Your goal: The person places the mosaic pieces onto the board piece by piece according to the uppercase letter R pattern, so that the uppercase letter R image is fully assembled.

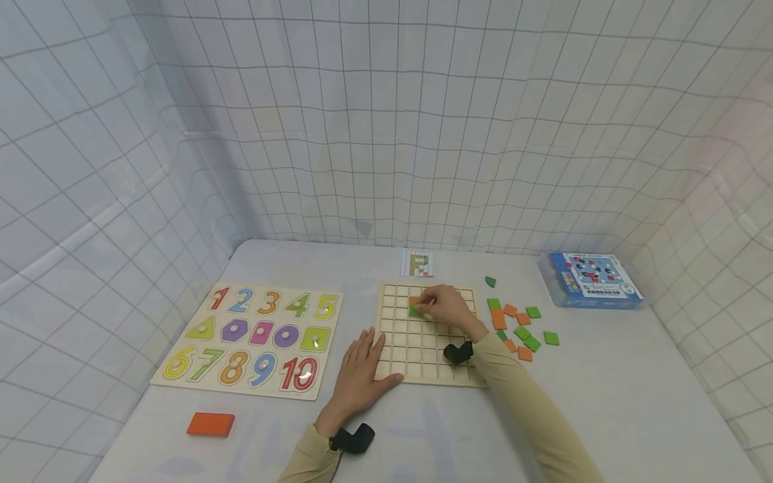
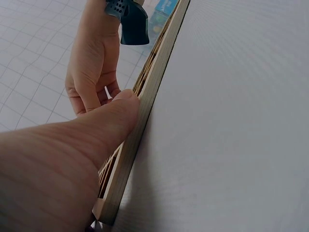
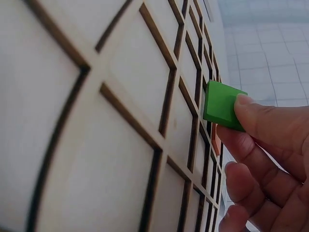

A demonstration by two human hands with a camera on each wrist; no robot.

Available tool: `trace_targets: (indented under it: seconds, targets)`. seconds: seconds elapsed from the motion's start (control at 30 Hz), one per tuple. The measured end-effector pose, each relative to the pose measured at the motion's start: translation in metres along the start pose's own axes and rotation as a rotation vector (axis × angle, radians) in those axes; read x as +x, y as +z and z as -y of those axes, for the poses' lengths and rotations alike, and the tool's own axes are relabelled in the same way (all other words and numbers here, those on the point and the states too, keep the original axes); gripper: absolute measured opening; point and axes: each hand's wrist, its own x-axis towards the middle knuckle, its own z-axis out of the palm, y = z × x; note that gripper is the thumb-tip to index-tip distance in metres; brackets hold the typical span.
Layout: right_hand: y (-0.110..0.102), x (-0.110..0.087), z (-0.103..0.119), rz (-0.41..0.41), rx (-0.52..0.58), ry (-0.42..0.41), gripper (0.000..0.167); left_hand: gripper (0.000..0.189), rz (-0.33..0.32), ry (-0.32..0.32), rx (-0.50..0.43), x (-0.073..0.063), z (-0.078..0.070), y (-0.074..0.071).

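A wooden grid board (image 1: 395, 367) lies on the table between the two hands. My right hand (image 1: 448, 307) pinches a green square tile (image 3: 219, 102) between thumb and fingers, over the upper part of the grid. Close by, an orange tile (image 3: 217, 140) sits in the grid, partly hidden by the fingers. My left hand (image 1: 360, 372) rests at the board's near left corner, its fingers extended along the left side. In the left wrist view, that hand's thumb (image 2: 126, 99) touches the board's near edge.
Loose green and orange tiles (image 1: 522, 332) lie scattered right of the board. A pattern card (image 1: 417, 263) is behind it. On the left are a number puzzle (image 1: 253, 339) and an orange block (image 1: 210, 424); a blue box (image 1: 594, 280) stands back right.
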Motion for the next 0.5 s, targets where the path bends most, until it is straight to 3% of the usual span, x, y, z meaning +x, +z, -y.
trace_targets:
  seconds: [0.5]
  targets:
    - [-0.0005, -0.0022, 0.0075, 0.016, -0.047, 0.057, 0.009, 0.083, 0.001, -0.007, 0.009, 0.0005, -0.0014, -0.0002]
